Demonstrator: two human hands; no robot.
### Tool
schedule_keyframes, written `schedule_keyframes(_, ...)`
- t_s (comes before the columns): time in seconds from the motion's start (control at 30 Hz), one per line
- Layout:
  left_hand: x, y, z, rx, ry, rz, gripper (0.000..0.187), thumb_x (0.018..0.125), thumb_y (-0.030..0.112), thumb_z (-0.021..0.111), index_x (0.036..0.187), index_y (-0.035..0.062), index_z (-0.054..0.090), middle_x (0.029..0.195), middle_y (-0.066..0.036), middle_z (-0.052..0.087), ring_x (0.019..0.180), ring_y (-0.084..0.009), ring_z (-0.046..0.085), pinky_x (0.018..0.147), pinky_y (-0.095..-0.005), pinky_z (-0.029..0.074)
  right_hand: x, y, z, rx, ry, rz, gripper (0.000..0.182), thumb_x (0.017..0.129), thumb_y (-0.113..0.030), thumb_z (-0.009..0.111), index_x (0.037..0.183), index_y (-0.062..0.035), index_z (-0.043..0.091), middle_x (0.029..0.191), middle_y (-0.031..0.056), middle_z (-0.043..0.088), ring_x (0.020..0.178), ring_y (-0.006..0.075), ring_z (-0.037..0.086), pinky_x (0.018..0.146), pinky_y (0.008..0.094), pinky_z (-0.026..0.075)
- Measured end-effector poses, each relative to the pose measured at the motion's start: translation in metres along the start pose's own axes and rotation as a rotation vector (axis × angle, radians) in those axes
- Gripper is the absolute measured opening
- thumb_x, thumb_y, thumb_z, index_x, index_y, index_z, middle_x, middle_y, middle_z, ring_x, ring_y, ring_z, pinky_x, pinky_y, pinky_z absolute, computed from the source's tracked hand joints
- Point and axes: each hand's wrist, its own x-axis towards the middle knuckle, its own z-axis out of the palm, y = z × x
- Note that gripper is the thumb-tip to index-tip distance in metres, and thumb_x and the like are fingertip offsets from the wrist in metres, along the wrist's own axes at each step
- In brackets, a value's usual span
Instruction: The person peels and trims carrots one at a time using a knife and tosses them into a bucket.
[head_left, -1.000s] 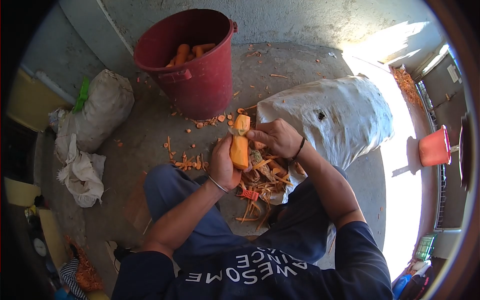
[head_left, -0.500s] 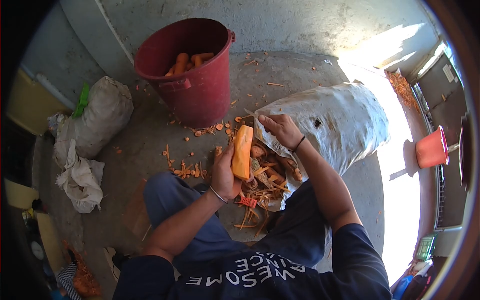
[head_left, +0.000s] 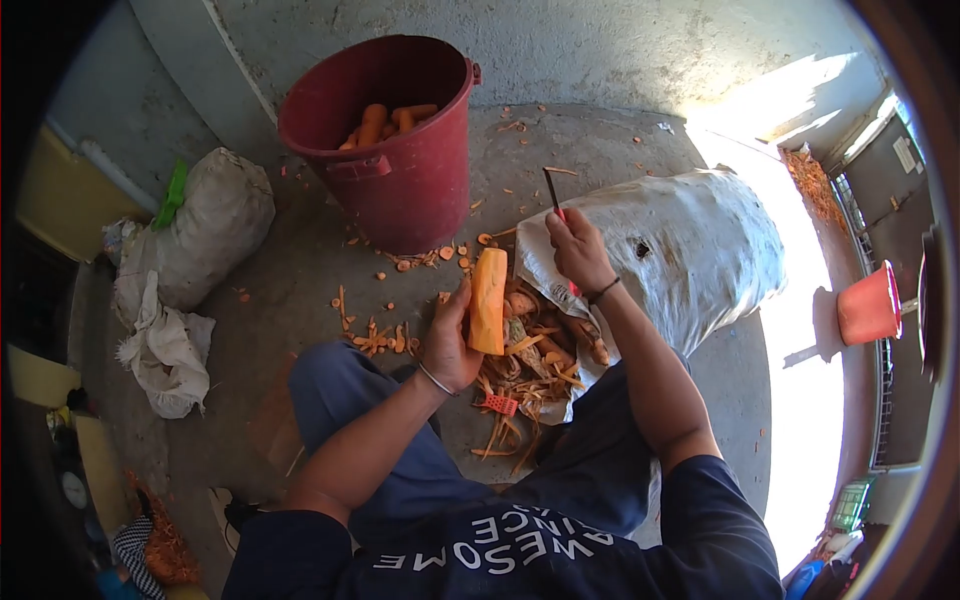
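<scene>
My left hand (head_left: 450,342) is closed around a thick, peeled orange carrot (head_left: 487,303), held upright with its wide end towards me. In my right hand (head_left: 580,250) is a knife (head_left: 552,190) with a red handle and a thin dark blade pointing away from me. The blade stands apart from the carrot. Below the hands, unpeeled carrots and peelings (head_left: 540,370) lie at the mouth of a big white sack (head_left: 690,245). A small red perforated piece (head_left: 498,404) rests among the peelings.
A dark red bin (head_left: 415,190) holding peeled carrots stands ahead. Cut ends and scraps (head_left: 385,338) litter the concrete floor. To the left sit a full sack (head_left: 215,225) and a crumpled sack (head_left: 170,365). A red bucket (head_left: 868,305) is far right, past a sunlit strip.
My right hand has turned, and the knife now shows with its blade pointing away. The carrot stays in my left hand, nearly unmoved. The whole view has shifted slightly.
</scene>
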Motion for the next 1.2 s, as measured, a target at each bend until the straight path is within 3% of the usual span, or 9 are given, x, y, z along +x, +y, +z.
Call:
schedule_keyframes(0.2,0.017,0.028,0.001,0.058,0.147,0.143,0.041,0.11,0.05,0.054,0.133,0.0171,0.063,0.105,-0.001,0.066,0.091,-0.0148,0.065,0.078,-0.0346,0.053,-0.066,-0.059,0.016,0.115,-0.304,-0.006,0.036,0.114,-0.035,0.056,0.112,-0.0002,0.064,0.068,0.0019,0.063,0.059,0.0107,0.061,0.052,0.0324,0.048)
schedule_keyframes(0.27,0.021,0.028,0.006,0.073,0.183,0.17,0.039,0.11,0.051,0.055,0.13,0.0183,0.064,0.104,0.0,0.066,0.087,-0.0147,0.065,0.075,-0.035,0.054,-0.073,-0.06,0.023,-0.084,-0.327,-0.263,0.032,0.114,-0.032,0.056,0.112,-0.0005,0.063,0.068,0.0064,0.065,0.061,0.0156,0.064,0.056,0.0375,0.049)
schedule_keyframes(0.33,0.025,0.028,0.0,0.011,0.235,0.226,0.041,0.114,0.037,0.05,0.138,0.0049,0.06,0.12,-0.005,0.068,0.108,-0.0146,0.068,0.096,-0.0334,0.056,-0.077,-0.065,0.018,-0.145,-0.355,-0.226,0.03,0.113,-0.029,0.055,0.109,-0.0002,0.063,0.07,0.0117,0.065,0.063,0.0231,0.066,0.062,0.0414,0.051)
schedule_keyframes(0.4,0.028,0.027,-0.005,0.038,0.228,0.238,0.041,0.114,0.034,0.05,0.138,0.0034,0.061,0.122,-0.005,0.068,0.114,-0.014,0.066,0.1,-0.0337,0.054,-0.075,-0.068,0.015,-0.117,-0.357,-0.243,0.028,0.109,-0.025,0.057,0.11,0.0018,0.063,0.083,0.028,0.069,0.081,0.0479,0.069,0.072,0.0506,0.054)
schedule_keyframes(0.7,0.03,0.03,-0.012,0.078,0.143,0.292,0.037,0.113,0.03,0.054,0.134,0.0012,0.064,0.121,-0.006,0.07,0.111,-0.0142,0.068,0.099,-0.0339,0.056,-0.069,-0.076,0.005,-0.062,-0.417,-0.144,0.03,0.109,-0.026,0.058,0.104,0.0037,0.063,0.076,0.0235,0.065,0.071,0.0389,0.068,0.069,0.0472,0.051)
schedule_keyframes(0.77,0.031,0.031,-0.011,0.199,0.149,0.265,0.037,0.11,0.046,0.057,0.125,0.0131,0.064,0.099,-0.001,0.067,0.079,-0.0136,0.066,0.064,-0.0327,0.054,-0.066,-0.068,0.005,-0.089,-0.423,-0.186,0.031,0.11,-0.027,0.058,0.104,0.0028,0.063,0.075,0.0183,0.066,0.068,0.0302,0.066,0.066,0.044,0.052)
schedule_keyframes(0.8,0.03,0.032,-0.011,0.199,0.148,0.267,0.037,0.11,0.046,0.057,0.125,0.0131,0.064,0.099,-0.001,0.067,0.079,-0.0136,0.066,0.064,-0.0327,0.054,-0.066,-0.065,0.004,-0.116,-0.426,-0.227,0.031,0.111,-0.027,0.057,0.103,0.0019,0.063,0.074,0.0131,0.066,0.065,0.0216,0.065,0.064,0.0408,0.052)
schedule_keyframes(0.87,0.029,0.032,-0.009,0.13,0.178,0.302,0.036,0.113,0.028,0.056,0.132,-0.0001,0.065,0.116,-0.006,0.07,0.104,-0.013,0.069,0.094,-0.0314,0.057,-0.067,-0.073,0.0,-0.12,-0.462,-0.197,0.031,0.11,-0.026,0.057,0.104,0.0039,0.063,0.077,0.0187,0.066,0.07,0.0291,0.067,0.068,0.0436,0.051)
schedule_keyframes(1.2,0.029,0.018,-0.005,0.017,0.173,0.282,0.037,0.114,0.036,0.053,0.132,0.0043,0.063,0.108,-0.004,0.068,0.098,-0.0131,0.068,0.085,-0.0316,0.059,-0.067,-0.072,0.018,-0.054,-0.522,-0.051,0.035,0.107,-0.027,0.058,0.101,0.0067,0.064,0.079,0.0225,0.066,0.078,0.0333,0.069,0.077,0.0457,0.052)
